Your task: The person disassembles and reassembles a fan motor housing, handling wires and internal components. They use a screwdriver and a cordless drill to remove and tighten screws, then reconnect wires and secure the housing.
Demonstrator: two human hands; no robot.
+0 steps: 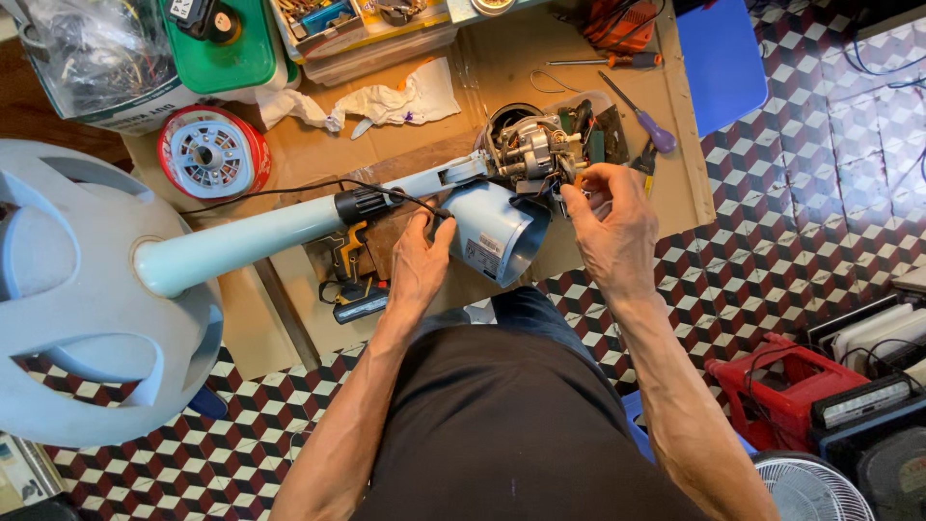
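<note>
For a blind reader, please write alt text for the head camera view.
A person's right hand touches the exposed motor of a pale blue stand fan lying on cardboard, while the left hand holds its black cable. Screwdrivers lie nearby.

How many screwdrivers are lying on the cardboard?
2. An orange-handled screwdriver lies near the top edge; a purple-handled screwdriver lies below it, right of the fan motor. Others may be hidden under the hands or parts.

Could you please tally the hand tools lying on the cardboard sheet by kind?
Screwdrivers: 2, a red-handled screwdriver and a purple-handled screwdriver
Cordless drills: 1, a yellow-and-black cordless drill beside the left hand
Total: 3
</note>
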